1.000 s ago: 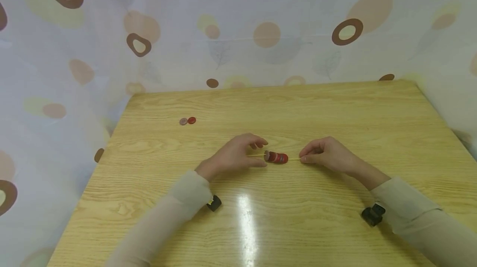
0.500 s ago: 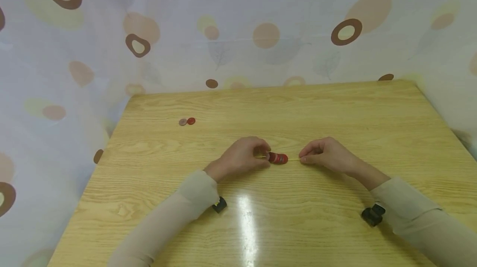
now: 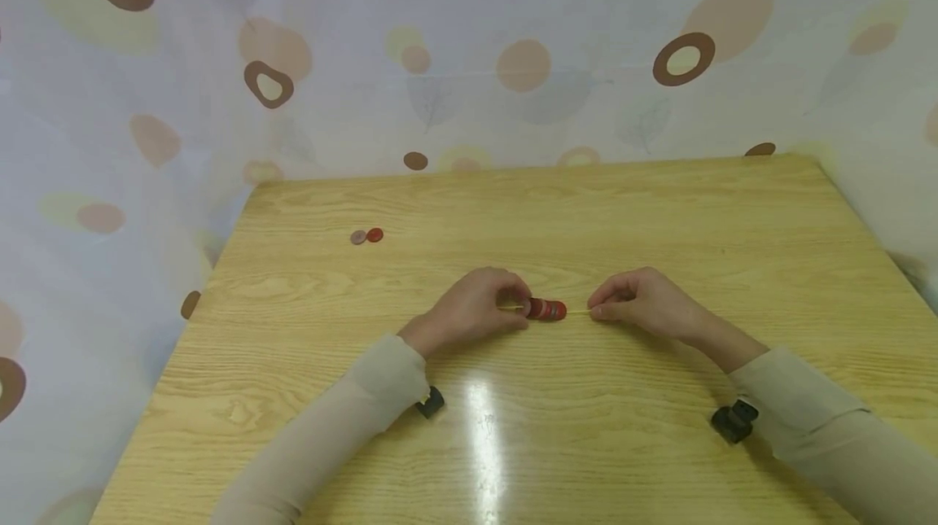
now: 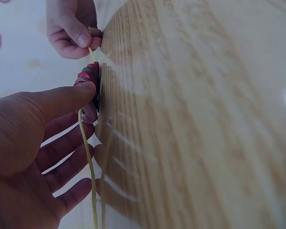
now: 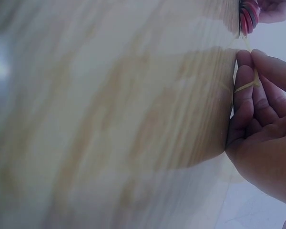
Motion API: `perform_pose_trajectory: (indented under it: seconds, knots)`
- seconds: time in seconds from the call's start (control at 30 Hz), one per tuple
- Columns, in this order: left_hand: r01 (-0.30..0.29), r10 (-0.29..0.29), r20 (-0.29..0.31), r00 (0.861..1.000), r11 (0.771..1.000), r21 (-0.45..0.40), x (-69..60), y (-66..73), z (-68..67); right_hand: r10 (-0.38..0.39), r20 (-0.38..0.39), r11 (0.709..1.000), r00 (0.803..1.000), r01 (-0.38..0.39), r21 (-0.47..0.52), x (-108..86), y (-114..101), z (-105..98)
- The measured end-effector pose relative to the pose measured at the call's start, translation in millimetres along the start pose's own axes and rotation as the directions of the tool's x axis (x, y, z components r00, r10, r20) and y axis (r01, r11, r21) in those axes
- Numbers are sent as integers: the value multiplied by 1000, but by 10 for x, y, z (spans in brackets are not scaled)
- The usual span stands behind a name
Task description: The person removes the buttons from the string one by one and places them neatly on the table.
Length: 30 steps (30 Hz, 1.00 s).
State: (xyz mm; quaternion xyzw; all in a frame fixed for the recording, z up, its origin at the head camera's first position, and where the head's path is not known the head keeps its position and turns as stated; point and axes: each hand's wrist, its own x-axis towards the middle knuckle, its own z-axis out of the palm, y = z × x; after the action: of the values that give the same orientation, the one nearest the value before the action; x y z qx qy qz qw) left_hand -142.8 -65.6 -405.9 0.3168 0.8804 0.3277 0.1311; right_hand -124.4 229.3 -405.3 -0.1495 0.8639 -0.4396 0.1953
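Note:
A short row of red, dark and pinkish buttons (image 3: 548, 310), threaded on a yellow string (image 3: 578, 312), lies on the wooden table between the hands. With thumb and fingers at the row's left end, my left hand (image 3: 476, 305) holds the nearest buttons. In the left wrist view the thumb rests on the button row (image 4: 89, 75), and the string (image 4: 87, 152) trails back past the palm. My right hand (image 3: 652, 305) pinches the string just right of the row. A knot and short tail of the string (image 5: 256, 82) show at its fingers in the right wrist view.
Two loose buttons, one pinkish (image 3: 358, 237) and one red (image 3: 375, 235), lie side by side at the table's back left. A patterned curtain (image 3: 454, 110) stands behind the wooden table (image 3: 659, 216) and along its sides.
My left hand has moved right, and its spread thumb and fingers have closed around the left end of the button row. The right hand has stayed in place on the string.

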Motion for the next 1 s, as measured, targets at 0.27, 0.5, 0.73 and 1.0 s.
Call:
perform_pose_trajectory:
  seconds: [0.27,0.5,0.73,1.0]
  knots:
    - [-14,14,-4,1000,1000,24,10,-13,2,3,3,1000,1000,-3,6,-12,-27,-5]
    - [-9,9,11,1000,1000,18,9,-6,-13,9,5,1000,1000,-9,2,-12,-33,-5]
    - [-5,5,18,1000,1000,6,6,-23,-13,12,4,1000,1000,-12,2,-9,-33,-3]
    - [-7,9,27,1000,995,-96,-24,-45,-10,7,4,1000,1000,-7,13,-9,-41,-7]
